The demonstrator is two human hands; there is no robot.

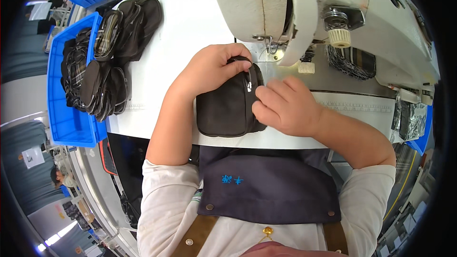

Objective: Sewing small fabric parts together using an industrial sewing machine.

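Observation:
A dark brown fabric pouch [221, 109] lies on the white sewing table in front of me, its rounded end toward my body. Along its right side runs a zipper, whose metal zipper pull [249, 85] hangs near the top. My left hand [212, 66] is closed on the pouch's far end, thumb and fingers pinching the fabric by the zipper. Beside the pouch's right edge, my right hand [288, 104] is curled with its fingers pressed together. Its fingertips are turned away from view, so what they hold, if anything, is hidden.
A white sewing machine [257, 9] stands just beyond my hands, its presser foot close to the pouch. Several dark pouches [138, 24] are piled at the left, partly over a blue bin [71, 131]. Plaid-lined pieces [352, 62] sit under the machine arm.

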